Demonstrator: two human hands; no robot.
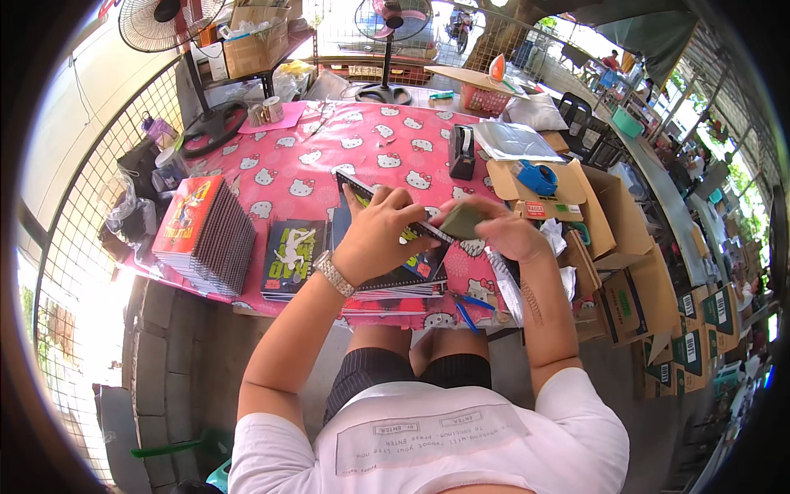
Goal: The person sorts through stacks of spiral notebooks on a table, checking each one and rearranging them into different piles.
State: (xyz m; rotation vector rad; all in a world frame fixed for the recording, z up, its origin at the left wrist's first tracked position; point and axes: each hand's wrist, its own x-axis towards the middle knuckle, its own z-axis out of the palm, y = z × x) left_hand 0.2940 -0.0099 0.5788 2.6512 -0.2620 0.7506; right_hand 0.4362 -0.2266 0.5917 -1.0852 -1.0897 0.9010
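A dark-covered spiral notebook (355, 186) is tilted up in front of me, its coiled edge running from upper left to lower right. My left hand (385, 226), with a watch at the wrist, grips it along that edge. My right hand (512, 234) pinches a small olive-green flat pad (462, 221) against or close to the coil's right end; whether they touch I cannot tell. Beneath lies a stack of similar notebooks (395, 290), partly hidden by my hands. To its left is another dark notebook (292, 257) with a yellow-green print. Blue-handled pliers (471, 309) rest near the table's front edge.
A tall stack of orange-covered spiral notebooks (196, 226) stands at left on the pink-covered table (329, 156). A black tape dispenser (462, 156), a blue tape dispenser (536, 178) and open cardboard boxes (613, 216) crowd the right. Two stand fans (387, 92) are at the back.
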